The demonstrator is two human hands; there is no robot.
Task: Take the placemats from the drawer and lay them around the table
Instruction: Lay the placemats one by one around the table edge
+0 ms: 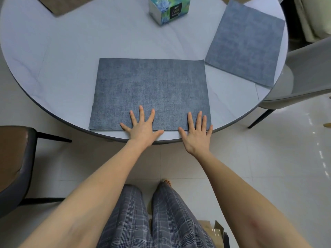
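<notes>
Placemat, blue-grey: lies flat on the round white table, long side parallel to the table edge nearest you, its near edge just inside that rim. No visible curl or fold.

Your left hand: palm down, fingers straight and spread wide, fingertips resting on the near strip of the mat, a little right of its middle. The heel of the hand lies over the bare table rim. Thumb points right, off the mat's edge.

Your right hand: palm down, fingers straight, only slightly parted, lying on the mat's near right corner. The little finger sits at or just past the mat's right edge; which, you cannot tell. The palm overhangs the table rim.

Neither hand curls round or pinches anything; both lie flat on the mat.

Second blue-grey placemat: flat on the table to the right, turned at an angle, one corner reaching the table rim. Its near left corner is close to the first mat's far right corner but apart from it.

Brownish mat: far left of the table, partly out of frame.

Tissue box: floral print, stands near the table's middle, beyond the first mat.

Grey chair at the right; brown-seated chair at the left. You stand on pale floor tiles, in checked trousers.
</notes>
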